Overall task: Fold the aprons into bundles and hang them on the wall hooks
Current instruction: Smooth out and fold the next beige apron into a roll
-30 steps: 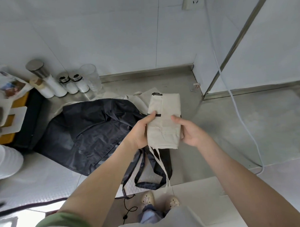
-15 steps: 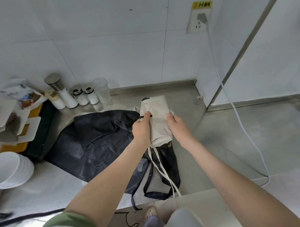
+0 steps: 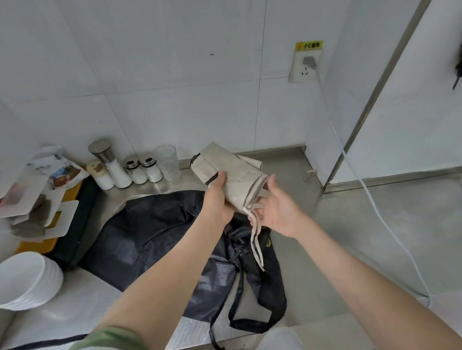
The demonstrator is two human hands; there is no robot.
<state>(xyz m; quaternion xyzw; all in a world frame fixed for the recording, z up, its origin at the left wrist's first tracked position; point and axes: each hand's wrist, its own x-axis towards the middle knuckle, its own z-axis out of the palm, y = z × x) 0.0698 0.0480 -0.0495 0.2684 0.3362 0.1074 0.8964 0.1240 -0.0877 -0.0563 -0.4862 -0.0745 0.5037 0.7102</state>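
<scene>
While left hand (image 3: 217, 201) grips beige apron (image 3: 233, 172), right hand (image 3: 279, 209) splays.

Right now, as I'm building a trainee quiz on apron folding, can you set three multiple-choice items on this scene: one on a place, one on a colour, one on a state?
1. Where does the black apron lie?
A) on a wall hook
B) spread on the steel counter
C) inside a bowl

2. What colour is the folded bundle?
A) red
B) green
C) beige

3. How is the right hand?
A) open, palm up, beside the ties
B) clenched in a fist
C) gripping a jar

Key: 1 B, it drapes the counter below the arms; 2 C, the left hand grips pale beige cloth; 3 A, its fingers are spread.
</scene>
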